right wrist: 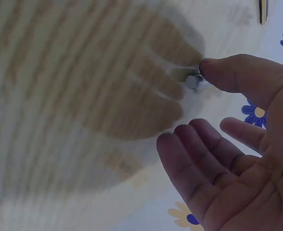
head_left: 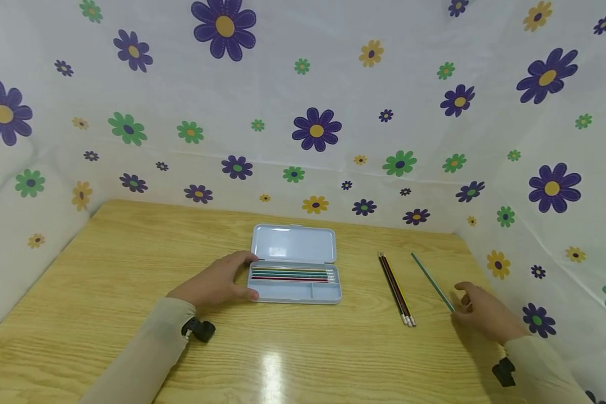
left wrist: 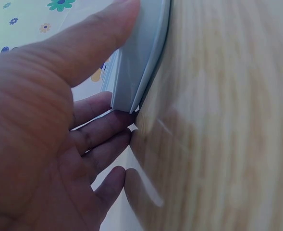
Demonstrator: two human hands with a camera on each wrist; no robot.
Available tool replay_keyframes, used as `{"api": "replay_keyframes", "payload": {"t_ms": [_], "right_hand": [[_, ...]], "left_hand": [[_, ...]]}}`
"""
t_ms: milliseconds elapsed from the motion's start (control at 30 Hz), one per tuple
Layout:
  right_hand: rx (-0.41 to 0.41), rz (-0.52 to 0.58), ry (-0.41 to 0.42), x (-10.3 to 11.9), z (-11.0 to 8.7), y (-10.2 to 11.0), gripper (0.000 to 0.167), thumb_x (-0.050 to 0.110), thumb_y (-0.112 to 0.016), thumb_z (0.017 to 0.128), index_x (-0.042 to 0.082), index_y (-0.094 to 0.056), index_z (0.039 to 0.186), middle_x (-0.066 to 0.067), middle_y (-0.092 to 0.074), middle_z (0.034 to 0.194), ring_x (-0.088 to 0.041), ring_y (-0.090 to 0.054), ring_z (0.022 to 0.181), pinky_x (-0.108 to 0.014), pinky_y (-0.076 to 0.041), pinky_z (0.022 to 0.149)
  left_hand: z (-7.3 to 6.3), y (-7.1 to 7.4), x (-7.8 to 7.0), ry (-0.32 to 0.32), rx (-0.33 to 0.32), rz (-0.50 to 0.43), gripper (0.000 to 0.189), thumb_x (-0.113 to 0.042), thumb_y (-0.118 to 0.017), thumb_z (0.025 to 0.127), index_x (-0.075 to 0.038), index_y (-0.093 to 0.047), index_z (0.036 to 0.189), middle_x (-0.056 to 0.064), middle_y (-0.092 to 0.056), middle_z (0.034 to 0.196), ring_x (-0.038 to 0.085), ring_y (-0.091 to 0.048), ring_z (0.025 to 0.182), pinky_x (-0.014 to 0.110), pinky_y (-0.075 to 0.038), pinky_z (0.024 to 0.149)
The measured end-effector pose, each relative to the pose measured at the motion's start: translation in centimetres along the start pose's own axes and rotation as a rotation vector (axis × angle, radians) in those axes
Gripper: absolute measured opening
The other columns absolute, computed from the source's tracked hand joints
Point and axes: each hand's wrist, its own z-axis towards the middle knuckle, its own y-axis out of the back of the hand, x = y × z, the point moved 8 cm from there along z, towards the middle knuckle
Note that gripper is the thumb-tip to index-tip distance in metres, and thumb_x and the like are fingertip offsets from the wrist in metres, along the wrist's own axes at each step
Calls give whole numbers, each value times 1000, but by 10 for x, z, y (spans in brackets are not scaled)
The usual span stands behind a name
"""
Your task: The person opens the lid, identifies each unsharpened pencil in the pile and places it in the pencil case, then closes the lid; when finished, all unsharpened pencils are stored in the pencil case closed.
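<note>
A light blue pencil case lies with its lid folded back. Several pencils lie side by side in its long rear compartment. My left hand holds the case's left end, thumb at the front corner and fingers toward the back. In the left wrist view the thumb lies along the case wall. On the right, a single green pencil lies slanted on the table. My right hand is at its near end; the thumb tip touches the pencil end, while the other fingers stand apart from it.
Between the case and the green pencil lies a small bunch of dark and yellow striped pencils, white ends toward me. The wood-grain table is bordered by flower-printed white sheeting at the back and sides, with the right side close to my right hand.
</note>
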Motion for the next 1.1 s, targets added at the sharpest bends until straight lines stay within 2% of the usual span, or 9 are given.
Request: {"api": "replay_keyframes", "payload": {"t_ms": [133, 333, 567, 700, 933, 1100], "right_hand": [[-4, 20, 17, 0, 1, -3, 59, 7, -77, 88, -16, -47, 134, -15, -67, 100, -30, -66, 92, -47, -58, 77], [-31, -64, 51, 6, 3, -5, 40, -2, -72, 88, -13, -56, 124, -9, -68, 93, -24, -65, 85, -46, -58, 75], [9, -118, 27, 9, 7, -9, 37, -7, -67, 89, -11, -57, 124, -7, -62, 88, -20, -54, 78, -39, -50, 67], [22, -114, 4, 12, 8, -13, 37, -8, -63, 89, -9, -55, 125, -11, -63, 89, -22, -55, 77, -37, -48, 65], [-11, -143, -24, 17, 6, -14, 34, -7, -63, 89, -5, -57, 123, -15, -63, 90, -26, -61, 79, -48, -55, 68], [-5, -146, -43, 16, 7, -14, 33, -6, -62, 91, -4, -59, 123, -17, -65, 93, -30, -64, 83, -52, -56, 72]], "left_hand": [[-1, 0, 0, 0, -2, 5, 90, -51, -87, 79, -12, -48, 150, 9, -46, 158, 33, -37, 150, 55, -29, 123], [-2, 0, -1, -5, -5, 8, 90, -51, -87, 79, -11, -48, 150, 10, -47, 157, 33, -38, 149, 55, -30, 123], [-2, 0, -2, -16, -7, 7, 90, -50, -88, 79, -11, -48, 149, 10, -48, 155, 32, -39, 148, 54, -31, 123], [-1, 0, -1, -10, -5, 9, 91, -51, -88, 78, -11, -48, 150, 9, -47, 156, 32, -39, 148, 54, -31, 123], [-1, 1, -1, -7, -5, 7, 92, -51, -88, 78, -11, -48, 150, 9, -47, 157, 32, -39, 149, 54, -30, 123], [0, 1, -1, -6, -3, -1, 90, -50, -88, 79, -11, -48, 150, 10, -46, 157, 33, -38, 149, 55, -30, 123]]}}
